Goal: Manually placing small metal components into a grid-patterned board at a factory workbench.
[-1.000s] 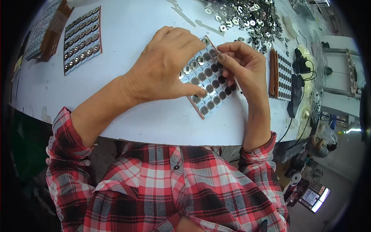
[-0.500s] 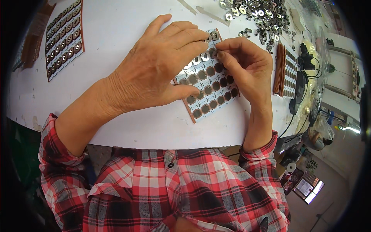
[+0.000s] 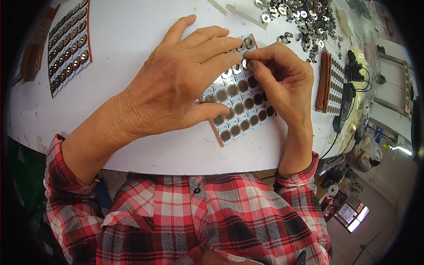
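A white panel of small circuit boards (image 3: 242, 101) with rows of round dark pads and brown edges lies on the table under both hands. Shiny round metal clips (image 3: 237, 68) sit on pads in its upper rows. My left hand (image 3: 176, 75) spreads over the panel's left side, fingers apart, the thumb resting near the lower pads; it partly hides the upper left rows. My right hand (image 3: 285, 77) is closed in a pinch, thumb and index finger on a small metal clip (image 3: 245, 64) at a pad beside the row of clips. The fingertips cover part of that clip.
A heap of loose metal clips (image 3: 309, 24) lies at the far right. A stack of similar panels (image 3: 329, 84) stands right of my right hand, beside black plugs and cables (image 3: 353, 73). Another panel filled with clips (image 3: 70, 44) lies at the left, next to brown stacked panels (image 3: 39, 48).
The view has shifted slightly, so the panel appears a little lower. The pinched clip now shows bright at the pad where it looked dark before. My left hand stays nearly still.
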Tool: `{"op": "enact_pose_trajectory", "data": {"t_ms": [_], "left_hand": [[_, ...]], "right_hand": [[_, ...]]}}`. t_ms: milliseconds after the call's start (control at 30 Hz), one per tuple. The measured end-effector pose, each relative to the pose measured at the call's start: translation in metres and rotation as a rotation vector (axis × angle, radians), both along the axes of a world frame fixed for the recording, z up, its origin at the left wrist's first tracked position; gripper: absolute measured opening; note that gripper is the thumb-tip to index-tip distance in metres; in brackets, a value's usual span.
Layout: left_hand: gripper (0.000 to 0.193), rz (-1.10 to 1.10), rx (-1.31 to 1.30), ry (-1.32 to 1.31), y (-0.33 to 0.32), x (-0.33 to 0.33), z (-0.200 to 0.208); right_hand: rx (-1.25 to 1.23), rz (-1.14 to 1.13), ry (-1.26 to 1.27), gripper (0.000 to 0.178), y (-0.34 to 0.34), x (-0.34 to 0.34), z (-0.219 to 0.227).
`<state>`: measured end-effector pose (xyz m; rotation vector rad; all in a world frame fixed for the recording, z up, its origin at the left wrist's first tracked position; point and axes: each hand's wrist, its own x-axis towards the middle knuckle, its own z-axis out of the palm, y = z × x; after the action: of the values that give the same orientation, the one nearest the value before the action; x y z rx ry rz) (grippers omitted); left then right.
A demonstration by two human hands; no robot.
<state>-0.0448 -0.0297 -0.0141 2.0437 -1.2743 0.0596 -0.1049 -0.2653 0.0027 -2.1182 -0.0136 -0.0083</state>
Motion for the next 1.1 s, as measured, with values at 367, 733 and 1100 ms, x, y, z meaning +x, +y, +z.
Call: {"op": "enact_pose_trajectory", "data": {"t_ms": [367,733,1100], "left_hand": [[0.066,-0.05,0.047,0.013,-0.001,0.0,0.005],[0.07,-0.024,0.083,0.008,0.003,-0.009,0.011],[0.079,-0.032,0.105,-0.01,0.003,-0.01,0.012]], "right_hand": [[0.017,0.062,0.047,0.014,-0.007,-0.001,0.007],[-0.007,0.028,0.103,0.017,-0.002,-0.004,0.012],[0.065,-0.058,0.051,0.019,-0.006,-0.001,0.014]]}}
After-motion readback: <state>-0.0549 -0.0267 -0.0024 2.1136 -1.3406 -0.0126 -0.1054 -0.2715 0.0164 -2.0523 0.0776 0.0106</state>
